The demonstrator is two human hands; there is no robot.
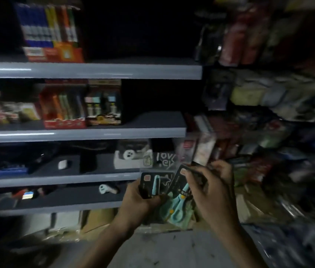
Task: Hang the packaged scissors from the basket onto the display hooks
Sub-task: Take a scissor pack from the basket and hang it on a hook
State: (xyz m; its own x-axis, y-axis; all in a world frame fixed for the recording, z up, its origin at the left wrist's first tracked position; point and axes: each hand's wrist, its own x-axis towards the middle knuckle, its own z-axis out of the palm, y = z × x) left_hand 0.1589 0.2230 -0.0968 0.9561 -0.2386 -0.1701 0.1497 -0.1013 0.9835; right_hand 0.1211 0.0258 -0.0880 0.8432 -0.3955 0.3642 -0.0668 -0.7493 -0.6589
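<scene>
Both hands are low in the middle of the view, in front of dim shelves. My left hand [140,200] grips a stack of packaged scissors [153,183], black cards with teal scissors on them. My right hand [210,192] pinches the top edge of another scissors pack [181,194] that leans to the right, its teal handles showing below between the two hands. No basket can be made out. The hanging goods at the right are blurred, and I cannot pick out a free hook.
Grey shelves [87,71] hold boxes of coloured items [63,107] to the left. A wall of hanging packaged goods [264,120] fills the right side. Cardboard boxes [96,221] stand on the floor under the lowest shelf.
</scene>
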